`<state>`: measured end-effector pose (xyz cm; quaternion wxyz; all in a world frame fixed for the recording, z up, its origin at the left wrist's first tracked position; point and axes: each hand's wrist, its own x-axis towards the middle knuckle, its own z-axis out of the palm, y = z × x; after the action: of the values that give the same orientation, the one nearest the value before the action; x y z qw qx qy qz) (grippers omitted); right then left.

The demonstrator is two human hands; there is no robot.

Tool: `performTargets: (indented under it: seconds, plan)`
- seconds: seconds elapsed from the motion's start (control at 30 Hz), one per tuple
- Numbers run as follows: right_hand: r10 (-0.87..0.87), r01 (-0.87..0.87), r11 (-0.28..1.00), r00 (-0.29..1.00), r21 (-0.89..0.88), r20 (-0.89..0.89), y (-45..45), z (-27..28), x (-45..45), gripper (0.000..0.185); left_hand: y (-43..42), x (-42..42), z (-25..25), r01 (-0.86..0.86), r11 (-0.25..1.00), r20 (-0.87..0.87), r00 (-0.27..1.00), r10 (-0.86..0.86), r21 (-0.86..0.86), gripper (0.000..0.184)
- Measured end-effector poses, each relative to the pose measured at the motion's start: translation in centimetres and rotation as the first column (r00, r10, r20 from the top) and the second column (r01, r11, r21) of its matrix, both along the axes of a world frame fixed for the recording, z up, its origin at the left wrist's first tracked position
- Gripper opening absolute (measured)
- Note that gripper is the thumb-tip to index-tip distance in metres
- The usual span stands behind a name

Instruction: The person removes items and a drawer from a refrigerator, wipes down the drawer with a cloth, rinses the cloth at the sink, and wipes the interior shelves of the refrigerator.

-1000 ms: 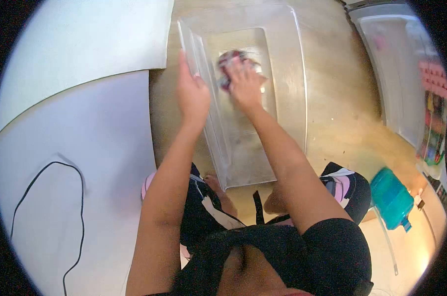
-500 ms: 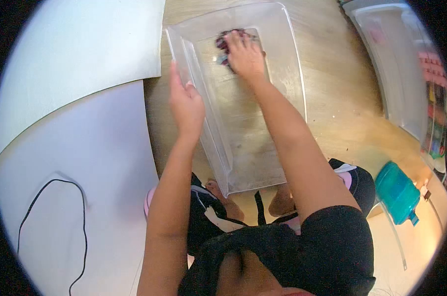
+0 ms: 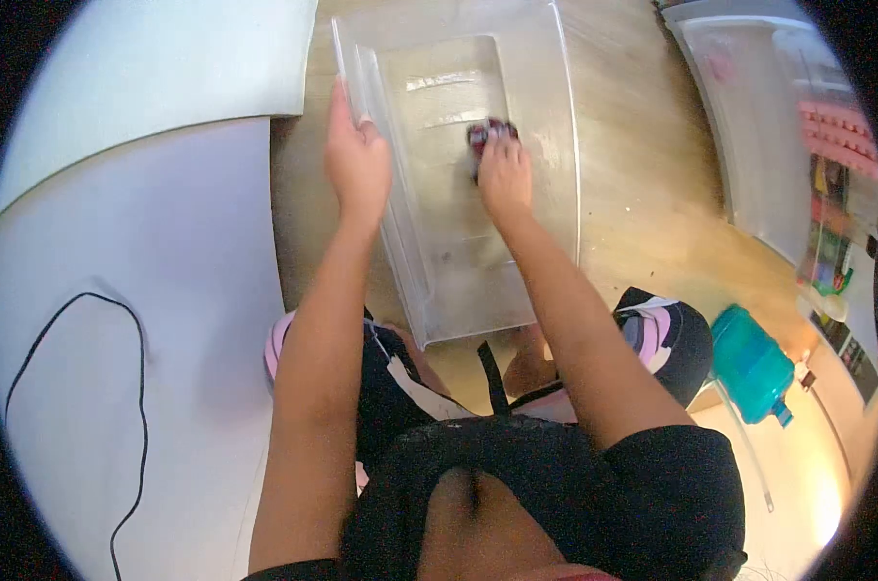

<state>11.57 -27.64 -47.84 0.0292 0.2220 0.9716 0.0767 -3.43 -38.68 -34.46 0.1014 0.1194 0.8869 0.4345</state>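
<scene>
A long clear plastic bin (image 3: 448,281) lies on the floor in front of me, its open side up. My left hand (image 3: 358,160) grips the bin's left rim, fingers outside the wall and thumb on the near side. Inside, my right hand (image 3: 506,182) presses a bunched dark, patterned cloth (image 3: 478,137) against the bin's bottom, right of the middle. Part of the cloth is hidden under the fingers. Faint streaks show on the bottom beyond the cloth.
White panels (image 3: 158,223) stand at the left, with a black cable (image 3: 144,416) over the lower one. A blue-green water jug (image 3: 752,363) lies at the right, near a translucent storage unit (image 3: 749,136) holding coloured items. My knees flank the bin's near end.
My right hand has drawn the cloth towards me and to the right along the bin's bottom. My left hand stays on the rim. The whole view has shifted slightly.
</scene>
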Motion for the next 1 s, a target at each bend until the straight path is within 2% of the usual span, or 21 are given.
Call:
performTargets:
  seconds: [0.1,0.13,0.2,0.23,0.27,0.3,0.33,0.37,0.43,0.47,0.53,0.57,0.63,0.77,0.83,0.87,0.93,1.0]
  plan:
    - [-0.037,0.077,0.993,0.921,-0.087,0.388,-3.9,2.5,4.2,0.034,-0.1,-0.2,-0.1,0.001,1.0,0.032,0.999,-0.002,0.011,0.053]
    - [-0.034,0.074,0.993,0.917,-0.086,0.396,-4.3,3.2,5.0,0.034,-0.3,-0.2,-0.2,0.0,0.999,0.058,0.998,-0.002,0.033,0.053]
    - [-0.042,0.27,0.909,0.815,-0.316,0.578,-3.8,4.6,5.7,0.026,-0.4,-0.3,-0.6,-0.012,1.0,0.039,0.999,0.012,0.011,0.053]
    - [-0.112,0.341,0.862,0.849,-0.374,0.517,-3.9,4.9,5.3,0.019,-0.2,-0.7,-0.9,-0.015,1.0,0.008,1.0,0.015,-0.014,0.053]
    - [-0.108,0.338,0.86,0.853,-0.383,0.511,-3.9,4.8,4.5,0.019,-0.1,-0.8,-1.1,-0.015,1.0,0.001,1.0,0.015,-0.021,0.053]
    - [-0.192,0.325,0.696,0.944,-0.64,0.27,-3.9,4.4,3.6,0.02,-0.1,-0.8,-1.6,-0.018,1.0,0.007,1.0,0.018,0.013,0.052]
    - [-0.339,0.21,0.503,0.94,-0.839,0.032,-3.7,5.1,1.6,0.021,-0.1,-0.7,-1.9,-0.017,0.998,0.008,1.0,0.017,0.053,0.052]
    - [-0.364,0.139,0.482,0.93,-0.865,-0.053,-3.1,6.4,-1.4,0.024,0.1,-0.7,-1.2,-0.007,0.999,0.0,1.0,0.007,0.045,0.052]
    - [-0.405,0.004,0.47,0.889,-0.883,-0.212,-1.4,8.1,-7.8,0.028,0.7,-0.7,1.1,-0.044,0.998,0.321,0.946,0.053,-0.036,0.049]
    - [-0.419,-0.057,0.48,0.862,-0.876,-0.286,-0.9,8.3,-10.5,0.03,0.7,-0.8,0.3,-0.03,0.999,0.314,0.949,0.042,-0.045,0.049]
    - [-0.28,-0.206,0.6,0.851,-0.773,-0.444,-0.4,7.9,-14.9,0.031,0.6,-0.8,-2.1,0.035,0.997,-0.12,0.992,-0.026,0.072,0.05]
    - [-0.295,-0.196,0.597,0.848,-0.778,-0.44,-0.4,7.8,-15.8,0.031,0.7,-0.8,-1.8,0.049,0.997,-0.118,0.992,-0.041,0.064,0.05]
    - [-0.152,-0.175,0.783,0.877,-0.597,-0.456,-0.4,7.4,-16.8,0.03,1.0,-0.6,-1.4,-0.016,0.995,0.066,0.998,0.009,0.101,0.052]
    - [-0.167,-0.182,0.765,0.87,-0.618,-0.464,0.7,7.8,-18.5,0.026,1.1,-0.6,-0.4,-0.009,0.992,0.157,0.988,-0.011,0.127,0.053]
    - [-0.181,-0.102,0.718,0.928,-0.688,-0.326,1.7,9.2,-19.9,0.026,1.1,-0.7,0.0,-0.02,0.991,0.148,0.989,0.0,0.134,0.053]
    - [-0.197,-0.087,0.711,0.928,-0.698,-0.316,1.6,9.5,-20.0,0.026,0.9,-1.0,-0.3,-0.008,0.992,0.156,0.988,-0.011,0.122,0.053]
    - [-0.062,-0.164,0.744,0.948,-0.648,-0.311,1.4,9.8,-19.4,0.025,0.5,-1.5,-1.1,-0.07,0.974,0.187,0.982,0.029,0.215,0.045]
    - [-0.107,-0.161,0.714,0.937,-0.682,-0.334,0.5,9.5,-17.9,0.024,0.0,-2.0,-1.5,-0.026,0.977,0.148,0.989,-0.006,0.211,0.046]
